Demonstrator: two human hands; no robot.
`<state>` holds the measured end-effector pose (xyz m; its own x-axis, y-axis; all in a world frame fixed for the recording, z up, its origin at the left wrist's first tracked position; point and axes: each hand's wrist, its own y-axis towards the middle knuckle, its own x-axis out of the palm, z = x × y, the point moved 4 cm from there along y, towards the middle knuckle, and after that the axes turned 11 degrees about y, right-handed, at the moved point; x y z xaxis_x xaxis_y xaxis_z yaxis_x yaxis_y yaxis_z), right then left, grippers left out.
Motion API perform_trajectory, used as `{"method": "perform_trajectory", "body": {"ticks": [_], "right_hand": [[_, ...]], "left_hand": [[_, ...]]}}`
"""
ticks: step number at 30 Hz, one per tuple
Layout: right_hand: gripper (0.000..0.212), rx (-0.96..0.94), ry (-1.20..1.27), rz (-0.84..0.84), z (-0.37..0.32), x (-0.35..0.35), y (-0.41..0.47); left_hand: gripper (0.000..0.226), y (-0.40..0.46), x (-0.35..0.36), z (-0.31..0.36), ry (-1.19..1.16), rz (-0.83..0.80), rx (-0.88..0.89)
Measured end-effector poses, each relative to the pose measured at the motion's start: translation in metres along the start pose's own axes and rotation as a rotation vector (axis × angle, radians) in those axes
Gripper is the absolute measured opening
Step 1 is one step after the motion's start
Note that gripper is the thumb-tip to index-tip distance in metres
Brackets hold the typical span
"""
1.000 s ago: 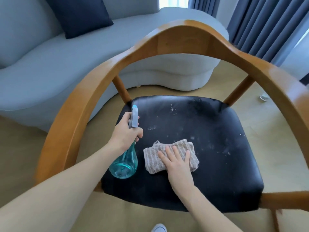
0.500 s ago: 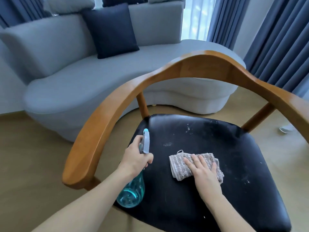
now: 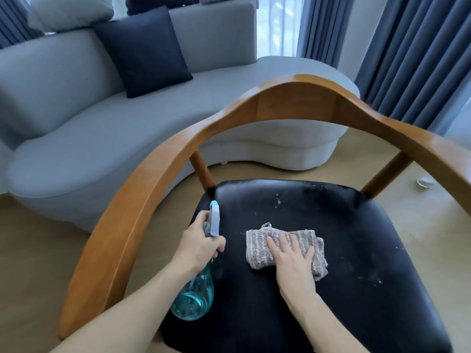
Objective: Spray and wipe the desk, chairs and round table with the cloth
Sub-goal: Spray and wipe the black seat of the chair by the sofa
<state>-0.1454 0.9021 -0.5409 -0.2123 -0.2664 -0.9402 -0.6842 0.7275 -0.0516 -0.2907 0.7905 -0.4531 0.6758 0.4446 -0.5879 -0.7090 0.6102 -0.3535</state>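
Black seat [image 3: 318, 289] of the wooden chair [image 3: 293, 98], flecked white. Step in hand: wiping the chair. Right hand [image 3: 290, 258] lies flat, fingers straight, pressing the folded cloth [image 3: 257, 247] at seat centre. Left hand [image 3: 198, 243] grips the teal spray bottle [image 3: 193, 299] by its neck. Next, probably: sweep the cloth toward the flecks on the right. Count: one cloth, one bottle, one chair.

At my eleven o'clock a curved grey fabric sofa [image 3: 107, 138] carries a dark navy square cushion [image 3: 142, 50]. Blue-grey pleated curtains [image 3: 418, 54] hang at one o'clock beside a bright window [image 3: 276, 24]. Pale wood-look floor [image 3: 38, 250] lies below.
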Motion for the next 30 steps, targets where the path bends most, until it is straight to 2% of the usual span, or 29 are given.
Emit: {"method": "perform_trajectory", "body": {"ticks": [2, 8, 15, 20, 21, 22, 23, 24, 30], "right_hand": [[0.092, -0.064, 0.060, 0.028, -0.011, 0.014, -0.021], [0.088, -0.216, 0.156, -0.114, -0.034, 0.034, -0.074], [0.061, -0.388, 0.084, -0.130, -0.004, 0.017, -0.107], [0.053, -0.380, -0.123, 0.053, 0.017, 0.021, -0.101], [0.060, -0.346, -0.125, 0.014, 0.017, 0.021, -0.097], [0.079, -0.305, -0.086, -0.063, 0.017, 0.024, -0.089], [0.096, -0.262, -0.042, -0.081, 0.018, 0.024, -0.080], [0.102, -0.230, -0.015, -0.053, 0.019, 0.022, -0.071], [0.071, -0.164, -0.099, 0.043, 0.010, 0.001, -0.014]], "left_hand": [[0.041, -0.002, -0.003, 0.006, 0.028, 0.013, 0.008], [0.040, -0.012, -0.003, 0.034, 0.045, 0.035, 0.074], [0.039, -0.027, -0.001, 0.050, -0.022, 0.062, 0.108], [0.039, -0.043, -0.015, 0.048, -0.087, 0.083, 0.111], [0.037, -0.045, -0.017, 0.045, -0.115, 0.089, 0.106], [0.037, -0.049, -0.019, 0.040, -0.151, 0.089, 0.092], [0.040, -0.051, -0.019, 0.035, -0.191, 0.083, 0.071], [0.044, -0.053, -0.018, 0.027, -0.217, 0.069, 0.047], [0.057, -0.057, -0.016, -0.005, -0.245, 0.033, 0.022]]}}
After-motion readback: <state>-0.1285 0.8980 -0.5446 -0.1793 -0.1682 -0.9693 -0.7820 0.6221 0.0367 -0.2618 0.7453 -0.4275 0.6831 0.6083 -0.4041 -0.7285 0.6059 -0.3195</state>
